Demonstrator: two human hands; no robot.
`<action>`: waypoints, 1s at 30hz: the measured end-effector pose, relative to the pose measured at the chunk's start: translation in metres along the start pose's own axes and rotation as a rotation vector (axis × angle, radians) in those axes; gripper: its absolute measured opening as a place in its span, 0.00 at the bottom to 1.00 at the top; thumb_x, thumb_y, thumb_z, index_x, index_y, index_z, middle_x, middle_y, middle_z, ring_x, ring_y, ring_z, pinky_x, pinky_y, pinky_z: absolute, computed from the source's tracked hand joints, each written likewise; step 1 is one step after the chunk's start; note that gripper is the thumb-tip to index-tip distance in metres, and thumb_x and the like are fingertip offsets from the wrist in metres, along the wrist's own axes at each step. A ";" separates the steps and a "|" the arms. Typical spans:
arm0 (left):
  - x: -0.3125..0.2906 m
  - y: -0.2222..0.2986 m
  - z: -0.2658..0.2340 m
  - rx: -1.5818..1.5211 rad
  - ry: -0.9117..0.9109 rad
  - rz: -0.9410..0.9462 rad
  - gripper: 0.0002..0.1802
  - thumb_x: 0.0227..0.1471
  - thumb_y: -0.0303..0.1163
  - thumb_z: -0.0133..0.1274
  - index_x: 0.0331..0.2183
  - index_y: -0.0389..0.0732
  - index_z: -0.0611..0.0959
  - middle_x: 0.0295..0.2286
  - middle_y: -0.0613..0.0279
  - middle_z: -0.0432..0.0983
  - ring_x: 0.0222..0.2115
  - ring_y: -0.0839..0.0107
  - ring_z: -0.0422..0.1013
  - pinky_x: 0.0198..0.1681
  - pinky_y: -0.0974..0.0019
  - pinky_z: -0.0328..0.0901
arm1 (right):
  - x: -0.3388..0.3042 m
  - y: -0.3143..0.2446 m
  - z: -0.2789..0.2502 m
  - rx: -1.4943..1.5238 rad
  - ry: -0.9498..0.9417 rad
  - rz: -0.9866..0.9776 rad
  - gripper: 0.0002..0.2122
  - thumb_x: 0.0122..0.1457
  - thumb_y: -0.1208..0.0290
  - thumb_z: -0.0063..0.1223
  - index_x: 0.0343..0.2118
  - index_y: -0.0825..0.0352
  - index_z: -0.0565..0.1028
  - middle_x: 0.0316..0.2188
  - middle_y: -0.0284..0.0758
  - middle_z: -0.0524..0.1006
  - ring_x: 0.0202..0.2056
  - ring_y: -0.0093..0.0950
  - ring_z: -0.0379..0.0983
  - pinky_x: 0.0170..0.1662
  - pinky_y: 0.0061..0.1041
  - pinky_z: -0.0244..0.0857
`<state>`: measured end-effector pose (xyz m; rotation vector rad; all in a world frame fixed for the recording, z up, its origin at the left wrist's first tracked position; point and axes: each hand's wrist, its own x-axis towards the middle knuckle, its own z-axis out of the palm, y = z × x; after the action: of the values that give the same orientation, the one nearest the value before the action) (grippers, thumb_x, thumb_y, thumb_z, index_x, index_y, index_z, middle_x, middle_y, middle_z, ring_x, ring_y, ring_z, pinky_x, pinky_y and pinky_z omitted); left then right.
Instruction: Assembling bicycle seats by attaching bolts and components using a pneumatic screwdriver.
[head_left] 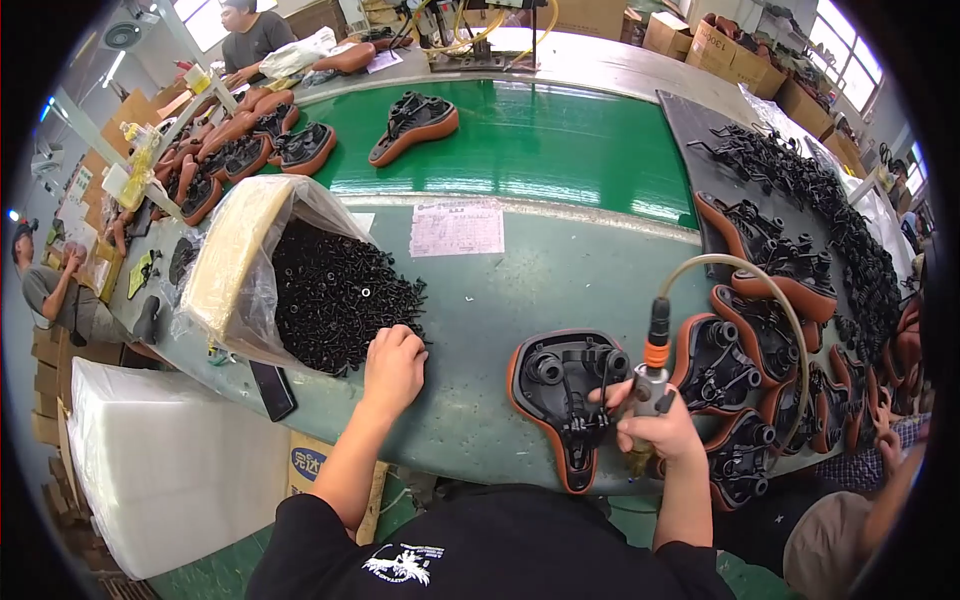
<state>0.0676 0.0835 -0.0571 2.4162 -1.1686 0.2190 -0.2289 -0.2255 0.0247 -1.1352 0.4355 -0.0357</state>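
Two hands are working: our left hand [395, 366] is resting, fingers bunched, at the near edge of the black screws [325, 300] spilling from a plastic-lined box [233, 262], and we are unable to tell whether it is pinching any. Our right hand [667, 430] is clamping round a hose-fed driver [651, 381] by the right edge of a brown-rimmed saddle [548, 400], which is lying underside up on the green table [470, 410] before us.

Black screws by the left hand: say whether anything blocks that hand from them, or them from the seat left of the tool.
Nothing visible separates the left hand and the black screws. Between them and the seat lie only that hand and tabletop; the right hand, holding the power tool, overlaps the seat's right edge.
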 end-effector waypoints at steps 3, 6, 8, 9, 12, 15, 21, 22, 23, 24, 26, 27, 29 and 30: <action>0.002 0.007 0.004 -0.122 0.120 -0.007 0.07 0.50 0.23 0.66 0.32 0.38 0.83 0.39 0.56 0.80 0.43 0.52 0.74 0.49 0.51 0.69 | -0.028 -0.020 -0.002 -0.115 0.110 -0.150 0.14 0.49 0.87 0.62 0.40 0.73 0.76 0.55 0.57 0.79 0.26 0.25 0.81 0.30 0.24 0.74; 0.009 0.016 0.002 -0.194 0.190 0.006 0.05 0.55 0.22 0.64 0.35 0.39 0.83 0.42 0.55 0.82 0.44 0.54 0.78 0.50 0.55 0.70 | -0.049 -0.035 0.011 0.012 0.050 -0.373 0.16 0.55 0.84 0.63 0.46 0.72 0.72 0.51 0.61 0.79 0.31 0.29 0.83 0.35 0.30 0.77; 0.014 0.031 0.001 -0.597 0.110 -0.270 0.04 0.60 0.22 0.61 0.38 0.37 0.83 0.41 0.56 0.84 0.39 0.63 0.80 0.46 0.60 0.73 | -0.049 -0.044 0.035 0.139 0.007 -0.589 0.20 0.58 0.80 0.64 0.51 0.71 0.68 0.48 0.61 0.79 0.28 0.31 0.81 0.36 0.33 0.78; 0.013 0.036 0.008 -0.893 0.113 -0.285 0.03 0.65 0.23 0.58 0.41 0.36 0.83 0.39 0.56 0.84 0.37 0.69 0.80 0.43 0.63 0.75 | -0.046 -0.042 0.043 0.118 0.016 -0.713 0.22 0.60 0.76 0.65 0.53 0.70 0.66 0.46 0.61 0.79 0.25 0.31 0.78 0.35 0.34 0.78; 0.006 0.087 -0.008 -1.715 -0.201 -0.371 0.06 0.67 0.23 0.56 0.45 0.35 0.83 0.40 0.57 0.84 0.39 0.68 0.80 0.44 0.61 0.76 | -0.044 -0.052 0.088 0.223 0.068 -0.895 0.20 0.62 0.76 0.64 0.53 0.68 0.66 0.40 0.48 0.78 0.28 0.32 0.78 0.37 0.38 0.78; -0.022 0.129 -0.003 -2.128 -0.473 -0.286 0.10 0.68 0.22 0.55 0.49 0.34 0.84 0.42 0.52 0.83 0.39 0.64 0.80 0.44 0.59 0.77 | -0.024 -0.053 0.093 0.190 -0.204 -1.060 0.16 0.61 0.82 0.58 0.50 0.68 0.68 0.38 0.45 0.78 0.30 0.34 0.80 0.39 0.42 0.81; -0.036 0.153 0.004 -2.144 -0.449 -0.233 0.10 0.65 0.18 0.59 0.46 0.33 0.88 0.45 0.48 0.82 0.40 0.62 0.81 0.45 0.60 0.77 | -0.017 -0.044 0.097 0.105 -0.229 -1.040 0.16 0.56 0.86 0.57 0.47 0.69 0.71 0.37 0.46 0.80 0.29 0.34 0.83 0.39 0.42 0.83; -0.035 0.151 0.004 -2.151 -0.456 -0.249 0.10 0.65 0.18 0.59 0.46 0.33 0.88 0.45 0.48 0.82 0.40 0.62 0.81 0.45 0.60 0.77 | -0.018 -0.042 0.097 0.106 -0.218 -1.029 0.16 0.56 0.86 0.57 0.47 0.69 0.71 0.37 0.46 0.80 0.29 0.34 0.83 0.39 0.42 0.83; -0.032 0.149 0.004 -2.074 -0.474 -0.205 0.09 0.64 0.18 0.59 0.46 0.32 0.88 0.45 0.49 0.82 0.39 0.63 0.81 0.45 0.60 0.77 | -0.018 -0.042 0.097 0.097 -0.221 -1.038 0.15 0.57 0.85 0.57 0.47 0.69 0.71 0.37 0.47 0.81 0.29 0.34 0.83 0.39 0.42 0.83; -0.029 0.147 0.003 -1.997 -0.493 -0.160 0.09 0.64 0.18 0.59 0.45 0.32 0.88 0.44 0.49 0.82 0.38 0.63 0.81 0.44 0.60 0.77 | -0.017 -0.043 0.095 0.088 -0.224 -1.049 0.15 0.57 0.85 0.57 0.47 0.69 0.71 0.38 0.47 0.81 0.30 0.34 0.83 0.40 0.42 0.83; -0.030 0.143 0.002 -2.018 -0.595 -0.220 0.09 0.66 0.22 0.59 0.46 0.31 0.87 0.42 0.51 0.82 0.37 0.64 0.81 0.43 0.61 0.77 | -0.014 -0.047 0.092 0.045 -0.252 -1.009 0.18 0.56 0.86 0.59 0.48 0.68 0.70 0.39 0.48 0.81 0.31 0.36 0.84 0.40 0.42 0.83; -0.032 0.142 0.005 -2.059 -0.657 -0.283 0.10 0.68 0.24 0.57 0.47 0.30 0.86 0.42 0.51 0.82 0.36 0.66 0.81 0.42 0.62 0.77 | -0.005 -0.048 0.095 0.017 -0.274 -1.067 0.18 0.54 0.87 0.60 0.47 0.68 0.70 0.40 0.49 0.81 0.31 0.37 0.84 0.40 0.42 0.83; -0.030 0.144 0.005 -2.054 -0.738 -0.323 0.13 0.70 0.30 0.56 0.48 0.29 0.85 0.42 0.52 0.82 0.39 0.65 0.80 0.44 0.60 0.76 | 0.001 -0.047 0.104 -0.003 -0.233 -1.170 0.20 0.51 0.89 0.63 0.44 0.66 0.70 0.41 0.50 0.82 0.30 0.40 0.83 0.37 0.39 0.82; -0.025 0.144 0.002 -2.054 -0.735 -0.330 0.13 0.70 0.30 0.56 0.48 0.29 0.85 0.42 0.52 0.82 0.39 0.65 0.80 0.44 0.60 0.76 | 0.000 -0.045 0.098 0.001 -0.234 -1.165 0.20 0.51 0.89 0.63 0.44 0.66 0.70 0.41 0.50 0.82 0.30 0.40 0.83 0.37 0.39 0.82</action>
<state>-0.0603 0.0218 -0.0201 0.6422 -0.4571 -1.3426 -0.1857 -0.1598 0.0985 -1.2406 -0.4774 -0.9060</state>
